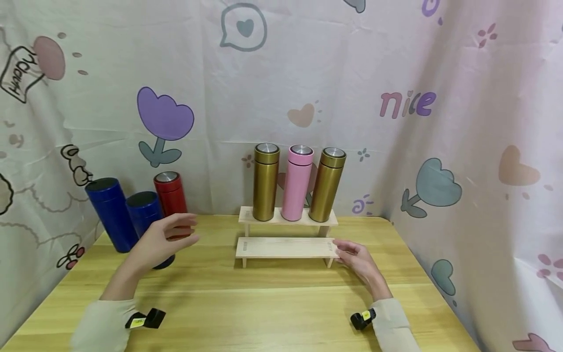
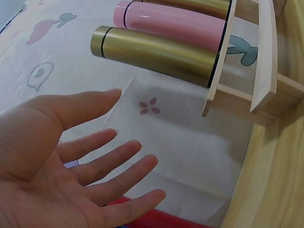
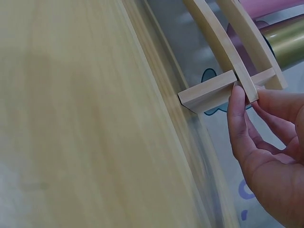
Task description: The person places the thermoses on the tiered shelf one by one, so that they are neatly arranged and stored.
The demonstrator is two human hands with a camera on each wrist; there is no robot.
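My right hand [image 1: 358, 259] pinches the right end of the lower shelf of a two-step wooden rack [image 1: 286, 248], thumb and fingers on either face of the board [image 3: 240, 71]. On the upper step stand a gold thermos [image 1: 266, 188], a pink thermos [image 1: 297, 188] and a second gold thermos [image 1: 327, 190] that leans slightly in the head view. My left hand [image 1: 164, 239] hovers with spread, relaxed fingers, holding nothing. It overlaps a red thermos [image 1: 168, 188] and a shorter blue thermos [image 1: 144, 210] in the head view. The palm [image 2: 42, 190] faces the rack in the left wrist view.
A tall blue thermos [image 1: 112, 215] stands at the table's left edge. Behind the wooden table [image 1: 264, 313] hangs a printed white curtain [image 1: 211, 98], which also runs along both sides. Each sleeve cuff carries a small black camera [image 1: 362, 319].
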